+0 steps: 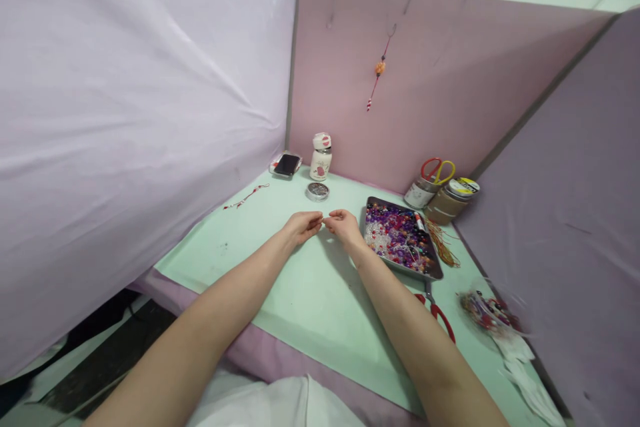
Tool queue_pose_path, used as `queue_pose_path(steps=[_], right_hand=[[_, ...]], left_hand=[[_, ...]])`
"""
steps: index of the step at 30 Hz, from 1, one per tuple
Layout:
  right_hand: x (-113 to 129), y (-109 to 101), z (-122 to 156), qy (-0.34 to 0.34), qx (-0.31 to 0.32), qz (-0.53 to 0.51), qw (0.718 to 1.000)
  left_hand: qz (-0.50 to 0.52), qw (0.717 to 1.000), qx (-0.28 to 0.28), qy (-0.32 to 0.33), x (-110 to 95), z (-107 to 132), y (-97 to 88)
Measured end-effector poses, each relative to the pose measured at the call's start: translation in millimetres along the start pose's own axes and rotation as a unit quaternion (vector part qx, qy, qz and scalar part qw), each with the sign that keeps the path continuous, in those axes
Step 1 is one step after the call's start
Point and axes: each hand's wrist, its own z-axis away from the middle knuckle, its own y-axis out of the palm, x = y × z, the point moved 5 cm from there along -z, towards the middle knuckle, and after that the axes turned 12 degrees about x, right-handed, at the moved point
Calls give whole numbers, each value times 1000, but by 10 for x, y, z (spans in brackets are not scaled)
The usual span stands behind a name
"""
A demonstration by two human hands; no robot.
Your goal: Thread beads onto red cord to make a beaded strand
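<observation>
My left hand and my right hand meet fingertip to fingertip over the middle of the pale green table top. Both are pinched closed, thumb against fingers. Whatever lies between the fingertips is too small to make out. Just right of my right hand is a dark tray full of loose beads, mostly purple, red and clear. A round, shallow tin sits beyond my hands. Off to the left lies a red beaded cord.
A white bottle and a phone stand at the back. Jars, one holding scissors, fill the back right corner. Red-handled scissors lie under my right forearm, near a plastic bag of beads. A beaded string hangs from a hook.
</observation>
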Motion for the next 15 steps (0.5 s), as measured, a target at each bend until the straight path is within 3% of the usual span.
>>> queue_pose_path(steps=[8,15], right_hand=[[9,21,7,10,14,9,1000],[43,93,86,45,74,48,995]], left_hand=[[-1,1000,9,11,13,-20,13],[58,997,20,38,-46,16,30]])
